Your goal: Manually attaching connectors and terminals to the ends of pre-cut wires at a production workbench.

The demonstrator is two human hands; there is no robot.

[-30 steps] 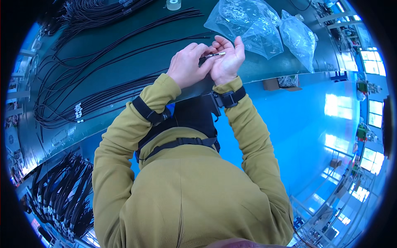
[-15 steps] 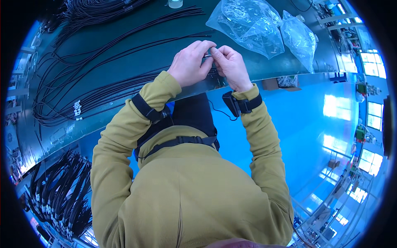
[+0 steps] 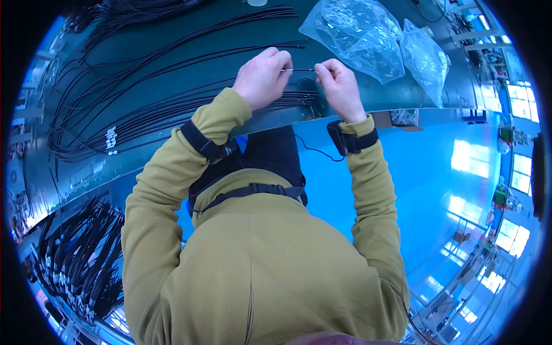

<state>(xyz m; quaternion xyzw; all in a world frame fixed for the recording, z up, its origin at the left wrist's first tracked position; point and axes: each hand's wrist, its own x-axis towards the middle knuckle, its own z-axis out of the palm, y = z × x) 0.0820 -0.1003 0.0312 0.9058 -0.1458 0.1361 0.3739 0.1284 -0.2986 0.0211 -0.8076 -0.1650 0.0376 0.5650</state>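
Over the front part of the green table, my left hand [image 3: 264, 79] and my right hand [image 3: 338, 86] are held a short way apart. A thin dark cable [image 3: 302, 70] spans the gap between them, with a small light, metal-looking piece close to the left fingers. My left hand is closed around the cable. Thumb and forefinger of my right hand pinch its other end, and the tip is hidden in them. Beneath and left of my hands lies a bundle of black cables [image 3: 172, 115], its ends reaching under the left hand toward the right.
More black cables [image 3: 190, 40] lie farther back on the green table [image 3: 230, 31]. Two clear plastic bags [image 3: 359, 37] with small parts sit at the back right. A rack of hanging black cables [image 3: 80, 259] stands at lower left. An open cardboard box [image 3: 407, 119] is beyond the table's edge.
My hands, together before, have moved apart, the right one going rightward. A length of cable now shows between them. The whole view has shifted slightly.
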